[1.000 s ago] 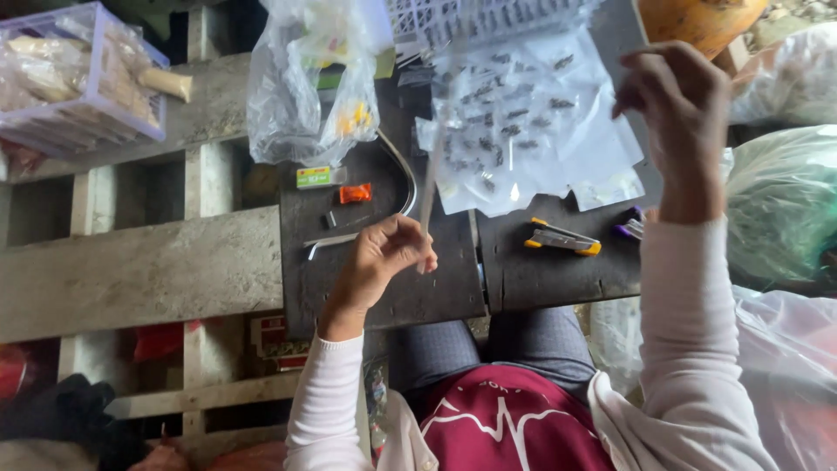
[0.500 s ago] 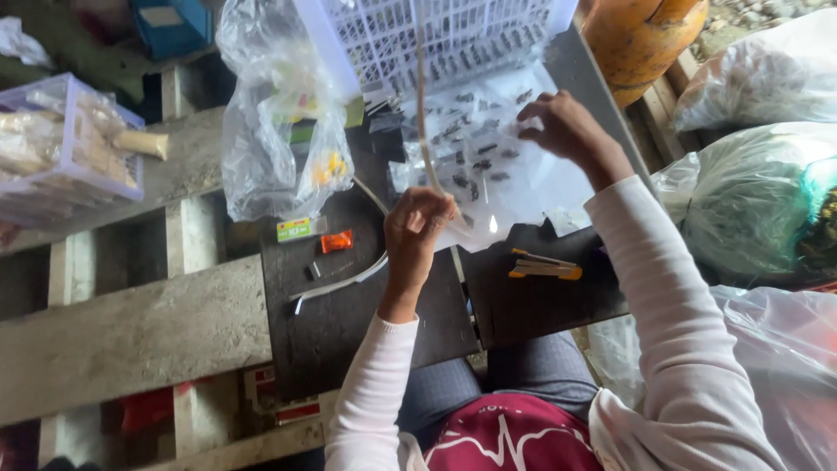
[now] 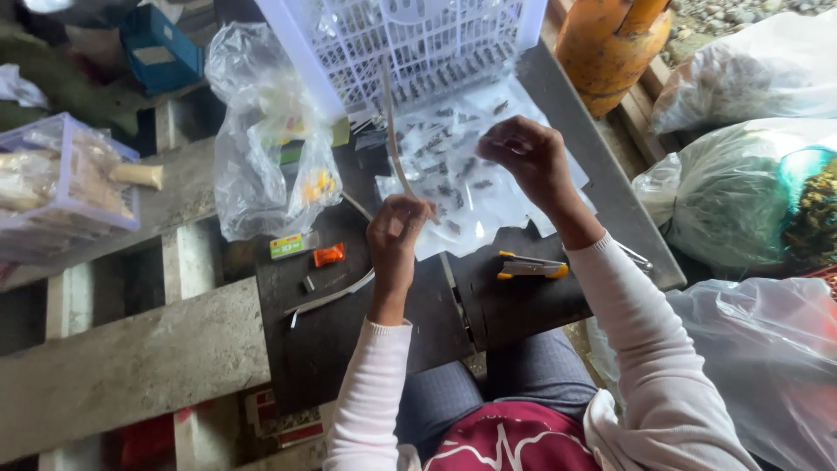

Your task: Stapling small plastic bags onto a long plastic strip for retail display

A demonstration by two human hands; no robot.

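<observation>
My left hand (image 3: 397,235) pinches the lower end of a long thin pale strip (image 3: 390,122) that stands almost upright in front of me. My right hand (image 3: 527,157) is raised to the right of it, fingers curled together over a clear plastic sheet (image 3: 475,187) scattered with several small dark pieces; I cannot tell whether it holds anything. Both hands hover above a dark board (image 3: 349,331) across my lap. A white plastic basket (image 3: 418,44) sits just beyond the sheet.
On the board lie a yellow-and-grey stapler (image 3: 530,266), an orange lighter (image 3: 329,255), a small green packet (image 3: 286,246) and another pale strip (image 3: 327,298). A clear bag (image 3: 266,139) stands left, a clear box (image 3: 61,187) farther left, an orange gas cylinder (image 3: 610,48) and bulky bags (image 3: 741,192) right.
My left hand rose from the board with the strip and brought it upright. My right hand came down and inward from the upper right toward the strip. The view shifted towards the basket.
</observation>
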